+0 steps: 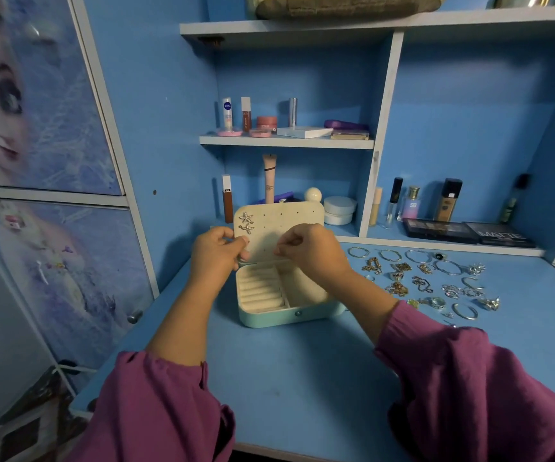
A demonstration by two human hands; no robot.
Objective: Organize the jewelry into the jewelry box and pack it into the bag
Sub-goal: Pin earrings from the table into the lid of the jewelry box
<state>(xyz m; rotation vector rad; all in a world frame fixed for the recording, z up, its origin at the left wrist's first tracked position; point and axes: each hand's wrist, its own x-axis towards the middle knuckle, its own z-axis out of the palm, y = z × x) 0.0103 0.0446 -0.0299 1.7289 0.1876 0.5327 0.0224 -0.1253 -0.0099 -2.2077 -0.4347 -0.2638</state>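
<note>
A mint jewelry box (289, 315) stands open on the blue desk, its cream lid panel (289, 221) upright with rows of small holes. Two starfish earrings (246, 223) are pinned at the panel's upper left. My left hand (217, 251) grips the left edge of the lid panel. In front of the panel, my right hand (306, 250) has its fingertips pinched together; whatever they pinch is too small to make out. Loose rings, bangles and chains (429, 281) lie spread on the desk right of the box.
Cosmetics fill the shelves (286, 141) behind the box, with bottles and palettes (469, 231) at the back right. A cupboard door with a cartoon print (36, 128) stands at left. No bag is in view.
</note>
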